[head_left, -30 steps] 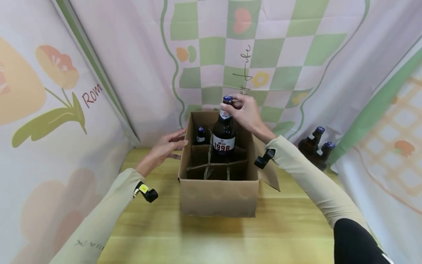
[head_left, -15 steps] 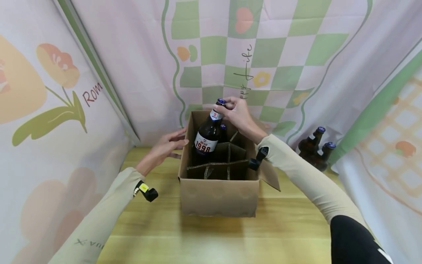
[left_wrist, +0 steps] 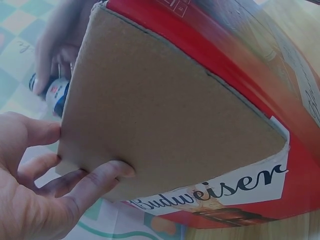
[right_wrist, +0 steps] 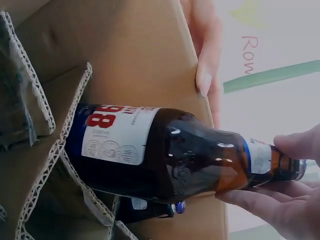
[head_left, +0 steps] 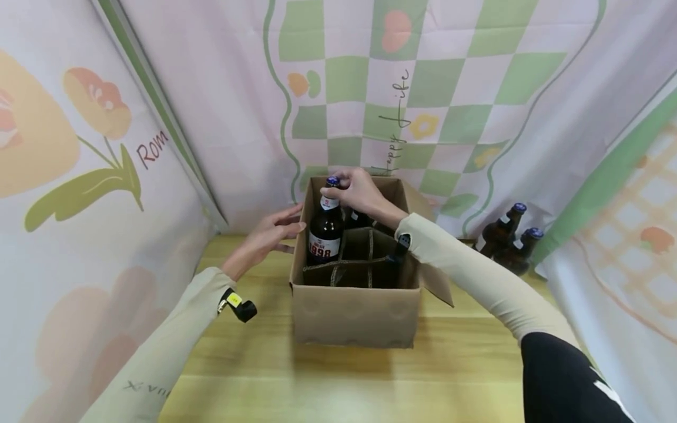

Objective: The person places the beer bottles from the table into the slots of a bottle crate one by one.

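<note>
Brown bottle point(head_left: 326, 228) in right hand point(head_left: 362, 192) perhaps touches box point(head_left: 354, 317) floor.

- Smooth, glossy glass: beer bottle point(right_wrist: 185, 160)
- Matt paper-like finish: bottle label point(right_wrist: 120, 137)
- Matt cardboard, partly glossy-printed: carton point(left_wrist: 165, 110)
- Rough-edged corrugated cardboard: dividers point(right_wrist: 44, 172)
- Smooth wood-grain: tabletop point(head_left: 344, 388)
- Creased matt cloth: checked curtain point(head_left: 346, 82)

A white fabric curtain point(head_left: 391, 82) printed with green checks, fruit and the words "Happy Life" hangs behind; white side curtains, the left point(head_left: 174, 129) flowered and lettered "Rom", the right point(head_left: 656, 194) peach-gridded with a green band, flank a pale yellow wood-grain surface point(head_left: 264, 382), softly lit near its front.
</note>
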A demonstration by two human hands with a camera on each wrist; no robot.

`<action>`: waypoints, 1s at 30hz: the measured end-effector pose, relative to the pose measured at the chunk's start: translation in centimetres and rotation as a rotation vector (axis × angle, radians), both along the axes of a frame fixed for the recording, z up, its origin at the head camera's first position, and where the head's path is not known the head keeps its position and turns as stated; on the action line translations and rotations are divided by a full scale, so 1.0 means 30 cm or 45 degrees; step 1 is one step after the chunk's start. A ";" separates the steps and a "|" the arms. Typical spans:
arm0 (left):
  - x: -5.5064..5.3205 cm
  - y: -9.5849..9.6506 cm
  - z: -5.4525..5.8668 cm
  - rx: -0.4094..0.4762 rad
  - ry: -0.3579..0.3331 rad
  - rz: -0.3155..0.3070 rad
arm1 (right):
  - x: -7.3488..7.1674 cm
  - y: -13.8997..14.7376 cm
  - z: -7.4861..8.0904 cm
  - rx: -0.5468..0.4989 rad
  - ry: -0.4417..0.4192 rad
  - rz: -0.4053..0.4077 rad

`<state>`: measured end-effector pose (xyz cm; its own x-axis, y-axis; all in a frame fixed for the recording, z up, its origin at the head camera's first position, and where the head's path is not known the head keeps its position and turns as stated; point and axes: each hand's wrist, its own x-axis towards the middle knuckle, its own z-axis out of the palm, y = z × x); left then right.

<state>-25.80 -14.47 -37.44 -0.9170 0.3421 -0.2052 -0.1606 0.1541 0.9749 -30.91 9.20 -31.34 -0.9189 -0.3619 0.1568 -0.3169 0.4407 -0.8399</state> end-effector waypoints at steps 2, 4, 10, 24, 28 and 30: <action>-0.001 -0.002 0.002 0.004 0.008 -0.005 | -0.006 -0.009 0.001 0.062 0.004 0.034; 0.001 -0.005 0.002 0.007 0.011 -0.007 | -0.008 -0.019 -0.006 0.139 0.026 0.077; 0.001 -0.001 0.000 0.011 0.002 0.000 | -0.009 -0.033 -0.041 0.291 0.030 0.155; -0.006 0.001 -0.006 0.019 0.002 0.011 | -0.011 -0.041 -0.095 0.409 0.027 0.303; -0.004 0.004 -0.004 0.018 -0.004 0.016 | -0.008 -0.043 -0.129 0.436 -0.013 0.335; -0.001 0.006 -0.002 0.019 -0.006 0.015 | -0.007 -0.045 -0.150 0.478 -0.014 0.354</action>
